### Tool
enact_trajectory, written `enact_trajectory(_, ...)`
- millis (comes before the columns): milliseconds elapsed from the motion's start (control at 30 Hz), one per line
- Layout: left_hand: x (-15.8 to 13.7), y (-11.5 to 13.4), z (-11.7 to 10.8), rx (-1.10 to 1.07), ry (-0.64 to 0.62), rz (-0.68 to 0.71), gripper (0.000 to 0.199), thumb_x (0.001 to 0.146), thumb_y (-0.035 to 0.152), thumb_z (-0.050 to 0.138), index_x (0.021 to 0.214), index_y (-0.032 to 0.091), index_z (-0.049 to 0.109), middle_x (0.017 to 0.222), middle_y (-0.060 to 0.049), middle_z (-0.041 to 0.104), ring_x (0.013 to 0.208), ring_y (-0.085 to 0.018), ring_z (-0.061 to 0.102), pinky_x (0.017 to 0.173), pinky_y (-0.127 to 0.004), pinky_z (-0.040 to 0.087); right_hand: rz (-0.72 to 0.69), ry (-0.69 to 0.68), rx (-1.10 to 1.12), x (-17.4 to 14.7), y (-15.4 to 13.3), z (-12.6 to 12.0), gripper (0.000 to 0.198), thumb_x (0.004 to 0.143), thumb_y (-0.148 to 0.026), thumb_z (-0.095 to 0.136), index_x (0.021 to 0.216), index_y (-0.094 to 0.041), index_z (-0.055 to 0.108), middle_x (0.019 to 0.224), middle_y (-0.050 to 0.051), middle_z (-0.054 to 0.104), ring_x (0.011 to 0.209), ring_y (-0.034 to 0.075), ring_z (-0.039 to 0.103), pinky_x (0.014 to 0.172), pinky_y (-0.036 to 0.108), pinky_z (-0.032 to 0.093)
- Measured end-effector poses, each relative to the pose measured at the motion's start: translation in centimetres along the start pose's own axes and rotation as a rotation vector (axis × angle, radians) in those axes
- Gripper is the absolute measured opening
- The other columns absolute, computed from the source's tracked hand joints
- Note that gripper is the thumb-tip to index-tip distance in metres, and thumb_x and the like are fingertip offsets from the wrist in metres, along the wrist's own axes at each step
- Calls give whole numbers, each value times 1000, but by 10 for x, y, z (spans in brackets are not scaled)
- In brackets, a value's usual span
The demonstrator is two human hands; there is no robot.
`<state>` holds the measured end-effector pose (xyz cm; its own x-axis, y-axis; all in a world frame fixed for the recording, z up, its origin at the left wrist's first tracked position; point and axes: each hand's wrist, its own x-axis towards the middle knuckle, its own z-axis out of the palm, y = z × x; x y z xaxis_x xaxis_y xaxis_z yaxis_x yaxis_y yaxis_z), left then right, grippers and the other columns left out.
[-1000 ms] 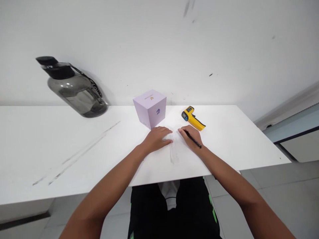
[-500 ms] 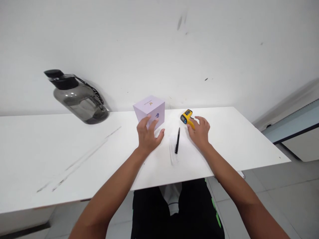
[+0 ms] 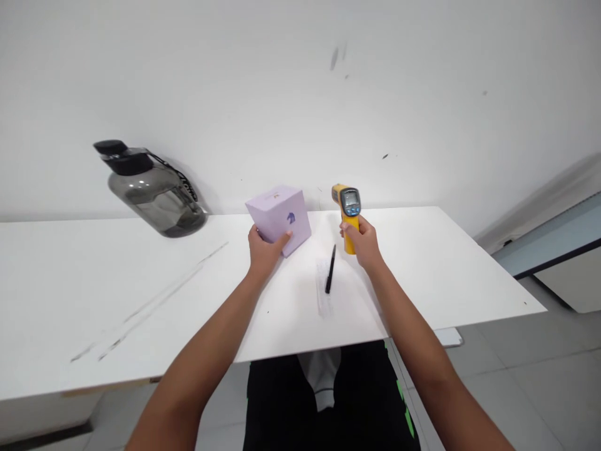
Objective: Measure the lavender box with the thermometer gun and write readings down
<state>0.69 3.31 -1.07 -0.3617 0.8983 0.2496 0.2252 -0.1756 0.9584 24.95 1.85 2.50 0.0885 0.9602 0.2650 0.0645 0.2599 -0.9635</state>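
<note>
My left hand [image 3: 265,249] grips the lower left part of a lilac cardboard box [image 3: 295,220], its thumb across the front face. The box leans a little, and its lower edge is at or just above the table. In my right hand [image 3: 365,243] a yellow infrared thermometer [image 3: 350,227] is held upright by its handle, its small display facing me and its nose toward the wall. A black pen [image 3: 330,270] lies between my hands, partly over a thin, pale slip of paper [image 3: 323,300].
A grey see-through water bottle [image 3: 159,197] with a black lid and strap stands at the back left of the white table [image 3: 154,282]. The marked white wall [image 3: 263,94] rises directly behind. The table's right edge ends before a lower cabinet [image 3: 573,282].
My left hand has closed on the box and tilted it. My right hand has taken hold of the thermometer, which was lying down, and raised it upright.
</note>
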Motion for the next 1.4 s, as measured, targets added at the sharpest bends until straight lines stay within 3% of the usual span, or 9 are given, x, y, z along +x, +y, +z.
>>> enact_trajectory(100,-2,4,1,-166,16,-156,68,68,59,78,113,21,44,113,-12,62,104,-25,66,87,-41,58,-21,-134,243,-24,-6,21,32,72,-41,62,95,-20,56,87,3,62,75,16,59,74,33,51)
enact_trajectory(267,-6,4,1,-128,-17,-114,73,66,61,79,114,21,41,108,-10,62,98,-22,67,80,-37,59,73,-282,223,-46,-4,36,32,73,-41,72,89,-20,55,80,1,59,69,14,56,68,32,50)
enact_trajectory(600,-15,10,4,-38,-40,-20,74,63,53,81,116,24,39,116,-10,60,106,-23,65,90,-39,55,145,-150,51,-44,-1,39,34,66,-45,76,75,-19,57,66,-2,55,60,13,51,60,30,47)
enact_trajectory(767,-19,14,2,115,-34,-13,79,60,54,82,120,24,41,121,-11,58,112,-26,61,96,-45,51,140,-171,13,-45,-2,38,31,67,-44,75,72,-18,58,64,-1,56,58,14,52,58,30,46)
enact_trajectory(1000,-17,6,2,118,-27,-5,76,62,57,81,118,26,40,118,-8,60,109,-23,63,93,-41,52,157,-169,24,-44,6,42,32,67,-44,74,76,-19,58,64,-2,55,56,13,51,56,30,46)
enact_trajectory(1400,-24,23,3,229,-32,-13,81,58,56,82,120,23,41,121,-11,58,112,-26,61,97,-44,48,203,-181,87,-42,10,40,32,67,-41,76,81,-16,60,63,-3,54,53,12,50,53,28,44)
